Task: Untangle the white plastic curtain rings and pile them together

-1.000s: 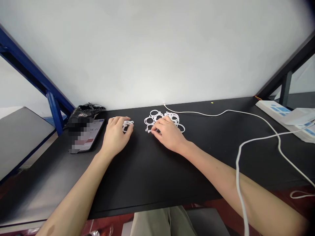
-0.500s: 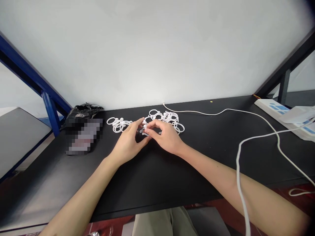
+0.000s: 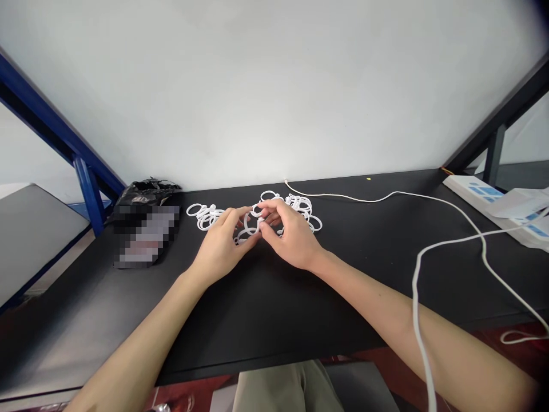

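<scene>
My left hand [image 3: 221,243] and my right hand [image 3: 294,237] meet over the middle of the black table, fingers curved toward each other. Between the fingertips a white plastic ring [image 3: 246,223], like a curtain ring, stands tilted, and both hands grip it. The right thumb and forefinger pinch its right side near a small knob; the left thumb and fingers close round its left side. My right fingers partly hide a pile of similar white rings [image 3: 315,222] behind them. A smaller group of white rings [image 3: 195,210] lies just left of my left hand.
A black plastic bag [image 3: 146,191] and a blurred-out flat item [image 3: 148,237] lie on the table [image 3: 274,320] at left. A white cable [image 3: 416,280] loops across the right side, over my right forearm. A white and blue box [image 3: 480,191] stands at the far right.
The ring between my hands has turned and shows more of its loop now. My right fingers have shifted and spread slightly; both hands stay in nearly the same place.
</scene>
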`<state>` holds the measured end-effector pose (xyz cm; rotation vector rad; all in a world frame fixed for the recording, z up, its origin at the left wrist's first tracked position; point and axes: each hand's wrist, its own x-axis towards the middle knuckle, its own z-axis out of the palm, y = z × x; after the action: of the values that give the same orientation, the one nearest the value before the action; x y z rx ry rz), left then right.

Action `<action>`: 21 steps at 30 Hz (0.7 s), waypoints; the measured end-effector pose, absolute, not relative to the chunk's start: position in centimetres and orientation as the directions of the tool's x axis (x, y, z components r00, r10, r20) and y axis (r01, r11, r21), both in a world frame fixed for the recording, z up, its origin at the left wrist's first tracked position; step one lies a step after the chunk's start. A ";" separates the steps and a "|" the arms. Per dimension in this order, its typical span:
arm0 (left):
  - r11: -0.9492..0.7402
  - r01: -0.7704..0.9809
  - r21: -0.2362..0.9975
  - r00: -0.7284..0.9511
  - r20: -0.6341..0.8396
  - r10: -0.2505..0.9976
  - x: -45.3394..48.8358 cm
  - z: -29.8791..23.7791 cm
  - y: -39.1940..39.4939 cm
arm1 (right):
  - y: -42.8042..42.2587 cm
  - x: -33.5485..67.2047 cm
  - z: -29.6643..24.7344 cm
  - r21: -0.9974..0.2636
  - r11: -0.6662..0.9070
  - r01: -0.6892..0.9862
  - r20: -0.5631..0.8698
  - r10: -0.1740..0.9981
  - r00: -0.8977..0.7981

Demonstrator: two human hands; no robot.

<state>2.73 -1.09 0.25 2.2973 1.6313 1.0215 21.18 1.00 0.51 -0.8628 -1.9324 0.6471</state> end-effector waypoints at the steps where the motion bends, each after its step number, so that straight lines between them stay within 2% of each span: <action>1: -0.385 0.785 0.485 0.164 0.438 0.884 2.7 0.3 -1.0 | 1.1 21.2 0.4 -0.717 0.610 0.338 0.499 0.787 -0.363; 5: -0.347 0.763 0.545 0.110 0.420 0.901 2.5 0.4 -0.9 | 1.2 21.2 0.1 -0.669 0.592 0.450 0.420 0.800 -0.429; 9: -0.357 0.693 0.627 0.121 0.386 0.914 2.4 0.7 -1.0 | 1.4 21.0 -0.2 -0.622 0.616 0.484 0.402 0.781 -0.478; 18: -0.345 0.624 0.702 0.154 0.322 0.934 2.5 0.8 -1.2 | 1.7 21.1 -0.1 -0.675 0.564 0.476 0.371 0.817 -0.442; 21: -0.309 0.650 0.695 0.121 0.308 0.944 2.4 0.8 -1.0 | 1.8 21.2 0.2 -0.675 0.537 0.507 0.404 0.843 -0.355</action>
<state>2.37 -1.04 0.75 2.0154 1.5436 1.0254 21.21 1.79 0.20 -1.0905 -2.0275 0.5732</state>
